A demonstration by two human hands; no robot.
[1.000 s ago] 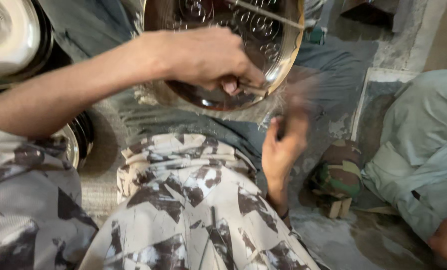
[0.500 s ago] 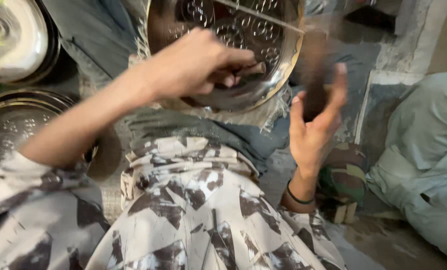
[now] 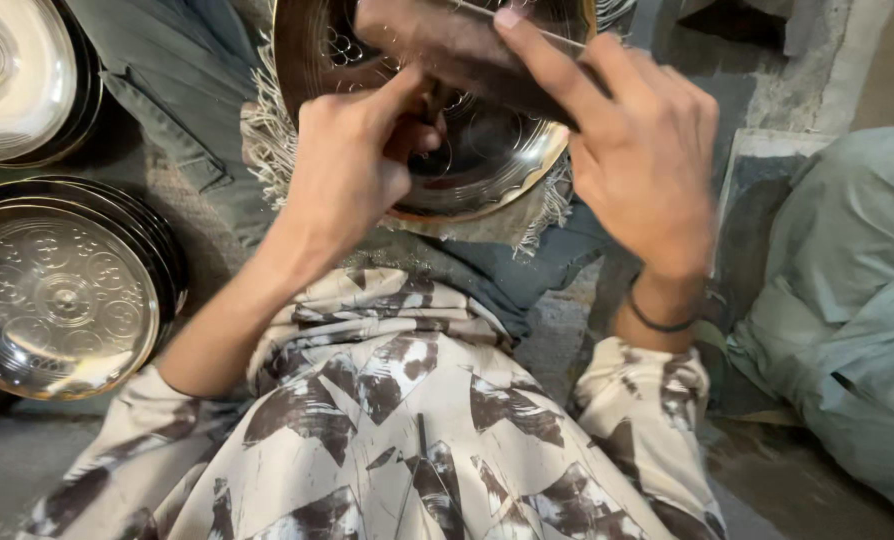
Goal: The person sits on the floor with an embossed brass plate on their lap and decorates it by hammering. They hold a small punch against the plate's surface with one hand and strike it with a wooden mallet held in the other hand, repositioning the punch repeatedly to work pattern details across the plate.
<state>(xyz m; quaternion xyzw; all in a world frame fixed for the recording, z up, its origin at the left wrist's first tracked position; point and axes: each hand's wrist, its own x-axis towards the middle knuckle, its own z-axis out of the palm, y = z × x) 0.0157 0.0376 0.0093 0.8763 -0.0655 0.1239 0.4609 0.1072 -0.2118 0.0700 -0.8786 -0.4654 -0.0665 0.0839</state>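
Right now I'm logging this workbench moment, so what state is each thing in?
Engraved metal plate: tilted on a fringed cloth in the lap.
Left hand: closed, pressed on the plate's face.
Right hand: grip on a dark flat tool across the plate.
Stacked plates: lying flat, untouched.
Shiny plates: stacked, untouched.

The left hand [image 3: 352, 165] is curled, fingertips pinched together and pressing on the inner face of a round, shiny, engraved metal plate [image 3: 487, 165] that rests on a frayed, fringed cloth [image 3: 267, 140] over the lap. Above and to the right of it, the right hand [image 3: 637, 150] grips a dark, flat wooden block [image 3: 457, 45], fingers laid across it over the plate's upper part. Far left of the left hand lies a stack of similar engraved metal plates [image 3: 62, 295] on the floor.
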